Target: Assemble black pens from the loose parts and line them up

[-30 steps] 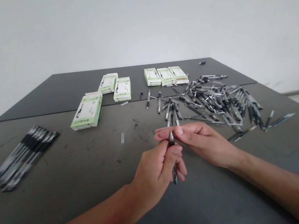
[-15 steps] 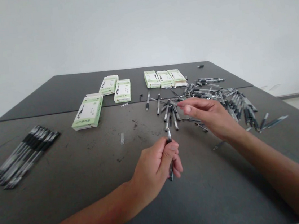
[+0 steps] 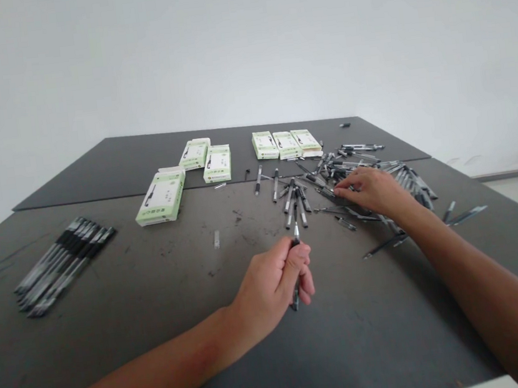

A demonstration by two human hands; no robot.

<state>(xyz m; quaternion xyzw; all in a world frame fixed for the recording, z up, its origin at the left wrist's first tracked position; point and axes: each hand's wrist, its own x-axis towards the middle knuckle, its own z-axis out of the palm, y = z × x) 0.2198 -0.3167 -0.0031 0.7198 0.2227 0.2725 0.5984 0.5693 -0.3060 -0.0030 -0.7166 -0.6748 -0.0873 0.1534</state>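
Note:
My left hand point(image 3: 276, 280) is closed around a black gel pen point(image 3: 296, 233), its bare metal tip pointing away from me and its other end showing below my fingers. At the near edge of the heap of pens and pen parts point(image 3: 353, 157), my right hand point(image 3: 372, 191) has thumb and forefinger brought together. Whatever lies between those fingertips is too small to make out. Just beyond my left hand a small fan of pens point(image 3: 295, 202) lies on the table.
A row of capped pens point(image 3: 67, 265) lies at the left of the dark table point(image 3: 172, 330). Green and white pen boxes stand farther back: a near one point(image 3: 161, 198), two behind it point(image 3: 216, 163), three at centre point(image 3: 287, 144). A small clear piece point(image 3: 217, 239) lies mid-table.
My right hand has gone from hovering with parted fingers down to the heap, its fingertips now together. My left hand still holds the pen. The view has shifted slightly.

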